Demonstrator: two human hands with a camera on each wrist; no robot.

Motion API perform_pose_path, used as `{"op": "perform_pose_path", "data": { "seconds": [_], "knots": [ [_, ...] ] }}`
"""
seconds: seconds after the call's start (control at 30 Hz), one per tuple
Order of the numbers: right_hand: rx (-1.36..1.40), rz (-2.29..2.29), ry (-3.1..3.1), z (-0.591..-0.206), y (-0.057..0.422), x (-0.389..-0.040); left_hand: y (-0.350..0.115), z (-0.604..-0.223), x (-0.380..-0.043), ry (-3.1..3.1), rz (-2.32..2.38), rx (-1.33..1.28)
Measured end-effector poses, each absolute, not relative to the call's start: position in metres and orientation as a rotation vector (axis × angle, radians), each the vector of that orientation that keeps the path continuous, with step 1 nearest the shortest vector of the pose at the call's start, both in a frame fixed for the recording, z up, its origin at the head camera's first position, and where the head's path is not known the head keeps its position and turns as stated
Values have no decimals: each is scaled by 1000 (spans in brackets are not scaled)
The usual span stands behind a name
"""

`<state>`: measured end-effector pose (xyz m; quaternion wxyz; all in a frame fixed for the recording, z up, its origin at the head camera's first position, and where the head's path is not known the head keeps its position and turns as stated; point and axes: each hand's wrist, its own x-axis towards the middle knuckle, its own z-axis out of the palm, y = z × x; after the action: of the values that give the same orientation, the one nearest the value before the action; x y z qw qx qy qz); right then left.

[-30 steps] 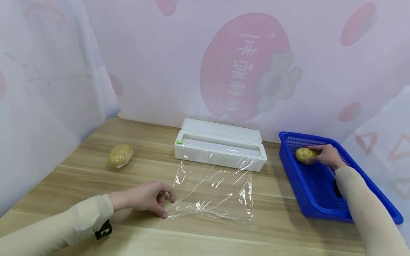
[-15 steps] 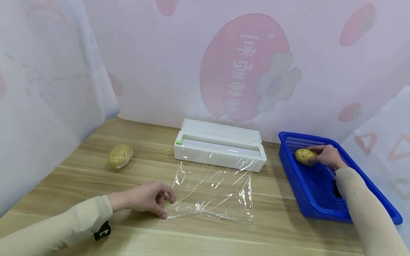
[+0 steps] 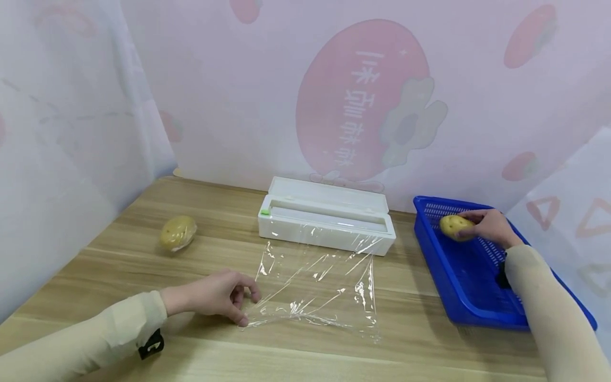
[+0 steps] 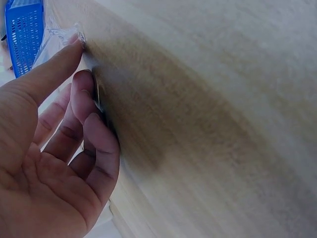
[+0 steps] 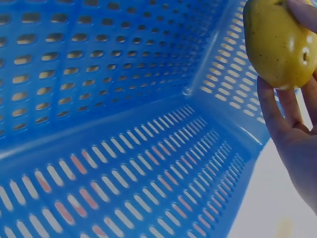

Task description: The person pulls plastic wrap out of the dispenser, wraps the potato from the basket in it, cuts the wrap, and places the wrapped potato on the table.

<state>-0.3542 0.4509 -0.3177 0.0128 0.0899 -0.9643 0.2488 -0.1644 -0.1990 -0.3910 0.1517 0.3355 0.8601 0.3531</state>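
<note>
My right hand [image 3: 491, 227] grips a yellow potato [image 3: 453, 227] inside the blue basket [image 3: 441, 286]. The right wrist view shows thumb and fingers around that potato [image 5: 277, 47], held above the slotted floor. A sheet of clear plastic wrap [image 3: 320, 281] runs from a white wrap dispenser [image 3: 329, 236] toward the table's front. At the sheet's near left corner lies my left hand [image 3: 219, 294], its thumb tip on the film. In the left wrist view the thumb touches the plastic wrap [image 4: 69, 34], while the other fingers curl loosely, apart from it.
Another potato [image 3: 178, 233], wrapped in film, lies on the wooden table [image 3: 229, 212] at the left. The dispenser's lid [image 3: 329, 193] stands raised at the back. Behind the table hangs a pink printed curtain [image 3: 229, 106].
My right hand has lifted the potato slightly within the basket. The left hand and the plastic wrap stay where they were.
</note>
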Motion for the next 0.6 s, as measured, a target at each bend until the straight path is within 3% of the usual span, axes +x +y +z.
{"op": "perform_pose_path", "data": {
  "seconds": [0.6],
  "knots": [
    [391,839,-2909,-275,410,-318,-201,-390,-167,2480,989,971]
  ]
}}
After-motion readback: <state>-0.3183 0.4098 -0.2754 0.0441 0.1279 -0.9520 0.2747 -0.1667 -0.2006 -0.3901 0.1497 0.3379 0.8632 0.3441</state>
